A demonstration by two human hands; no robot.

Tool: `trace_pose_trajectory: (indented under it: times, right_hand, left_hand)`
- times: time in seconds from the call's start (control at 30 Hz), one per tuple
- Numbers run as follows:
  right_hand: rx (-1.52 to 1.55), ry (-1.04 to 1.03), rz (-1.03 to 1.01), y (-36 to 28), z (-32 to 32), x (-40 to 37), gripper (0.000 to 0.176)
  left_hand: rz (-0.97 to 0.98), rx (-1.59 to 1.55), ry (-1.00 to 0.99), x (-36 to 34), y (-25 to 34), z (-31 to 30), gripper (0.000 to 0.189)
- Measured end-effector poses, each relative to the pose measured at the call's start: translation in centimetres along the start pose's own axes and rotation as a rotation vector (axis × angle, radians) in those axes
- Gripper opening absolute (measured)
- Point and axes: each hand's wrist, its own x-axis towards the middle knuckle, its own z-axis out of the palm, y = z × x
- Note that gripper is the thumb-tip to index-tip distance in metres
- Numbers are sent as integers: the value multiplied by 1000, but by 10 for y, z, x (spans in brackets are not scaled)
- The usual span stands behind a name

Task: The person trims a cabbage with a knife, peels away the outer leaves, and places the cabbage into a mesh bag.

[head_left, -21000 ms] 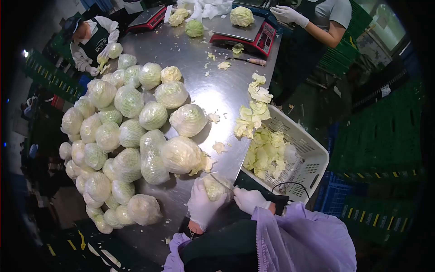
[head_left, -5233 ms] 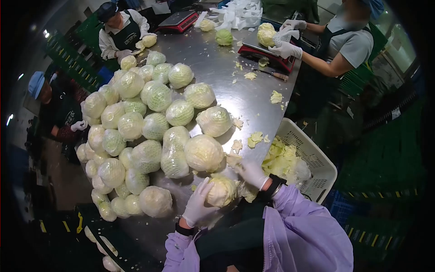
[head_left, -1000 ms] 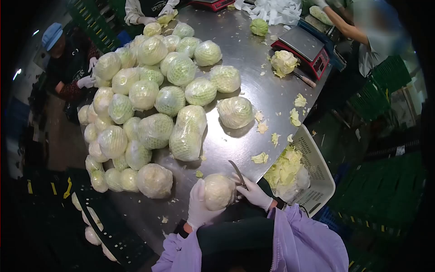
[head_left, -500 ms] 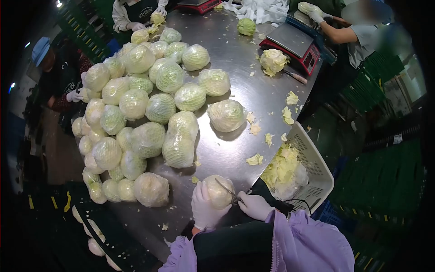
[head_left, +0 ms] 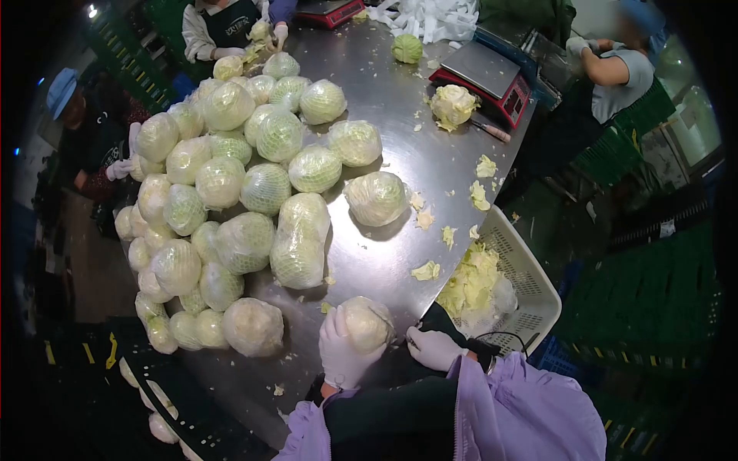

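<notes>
My left hand (head_left: 344, 353), in a white glove, is closed around the side of a pale cabbage (head_left: 369, 324) at the table's near edge. To its right, my gloved right hand (head_left: 434, 348) is closed, a little apart from the cabbage. The knife in my right hand hardly shows now; only a dark bit is visible by the fingers, and its curved blade showed earlier. Just beyond and left lie film-wrapped cabbages, among them a pale one (head_left: 254, 326) and a stacked-looking pair (head_left: 300, 240).
A white basket (head_left: 538, 296) at the right holds cabbage leaves (head_left: 473, 284). Loose leaves lie along the table edge. Further off are a red scale (head_left: 492, 73), a trimmed cabbage (head_left: 453, 106), a wooden-handled tool (head_left: 490, 131) and white strips (head_left: 427, 17). Co-workers stand around the steel table (head_left: 369, 265).
My right hand has drawn the blade off the cabbage, where it lay across the top. My left hand still holds the cabbage. The co-worker at the upper right has shifted, and the view moved slightly.
</notes>
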Motion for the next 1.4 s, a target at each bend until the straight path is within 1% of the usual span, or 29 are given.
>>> trace_pose_trajectory:
  times: [0.07,0.1,0.17,0.2,0.23,0.3,0.37,0.43,0.47,0.5,0.57,0.6,0.63,0.7,0.73,0.8,0.83,0.87,0.9,0.93,0.97,1.03,1.1,1.17,1.2,1.27,1.3,1.37,1.4]
  right_hand:
    - [-81,69,3,-1,1,9,17]
    - [-83,96,-33,1,2,20,18]
    - [-108,65,-17,12,7,49,20]
    - [-140,81,-30,17,6,60,23]
    - [-172,38,-25,22,5,64,25]
    - [-158,9,14,24,2,52,25]
    - [-148,15,-12,27,0,47,23]
    - [281,-172,202,9,-12,47,24]
    - [196,0,53,32,16,60,26]
    - [200,0,53,32,19,66,26]
    - [370,-15,88,28,23,84,28]
    - [446,-17,72,19,13,83,28]
    - [451,-22,69,17,9,81,28]
    - [449,-97,168,18,-2,75,29]
    - [443,-153,167,9,-20,62,30]
    - [437,-221,184,22,-35,39,29]
    - [349,-222,227,27,-49,26,27]
    - [246,-190,176,34,-59,11,20]
    - [253,-229,237,32,-77,-5,21]
    - [79,-169,-29,83,-60,-11,23]
    - [89,-247,9,59,-91,-27,23]
    - [398,-156,237,18,-103,-35,27]
    - [259,347,-213,16,-56,-10,29]
    - [122,447,-233,-23,-37,14,30]
    - [128,450,-242,-30,-30,29,30]
    - [-151,533,-453,-29,-13,64,29]
    - [-138,539,-452,-25,-12,75,29]
    - [-192,273,-378,-15,-18,95,22]
    - [-175,332,-396,-11,-17,100,14]
  left_hand:
    - [11,26,-15,2,1,3,105]
    - [26,58,-21,3,2,3,105]
    - [42,97,-35,3,16,6,105]
    - [55,142,-47,2,21,7,104]
    - [60,147,-46,3,22,5,104]
    - [0,139,-56,10,21,4,105]
    - [-3,91,-64,8,2,5,108]
    - [210,20,-18,1,-15,4,111]
    - [247,-21,-10,-1,-22,2,111]
    - [248,-19,-13,-4,-30,1,111]
    - [267,-142,33,-6,-45,1,111]
    - [263,-132,39,-6,-49,0,111]
    - [261,-190,42,-9,-52,-1,111]
    - [261,-250,43,-13,-57,-1,112]
    - [258,-268,22,-12,-61,-2,112]
    - [251,-283,18,-11,-66,-4,112]
    - [167,-309,-9,-11,-68,-5,112]
    - [86,-336,-39,-11,-68,-5,112]
    - [90,-337,-33,-8,-65,-6,112]
    - [75,-317,-48,-5,-60,-7,111]
    - [58,-298,-66,-4,-56,-8,111]
    - [79,-263,-77,-3,-51,-10,111]
    - [109,-226,-98,-2,-47,-11,110]
    - [129,-236,-91,-4,-46,-13,108]
    - [129,-226,-87,-3,-45,-13,108]
    - [177,-222,-158,-6,-44,-15,105]
    - [180,-210,-166,-6,-45,-17,105]
    - [289,-233,-133,-5,-47,-17,105]
    - [295,-234,-140,-4,-47,-16,105]
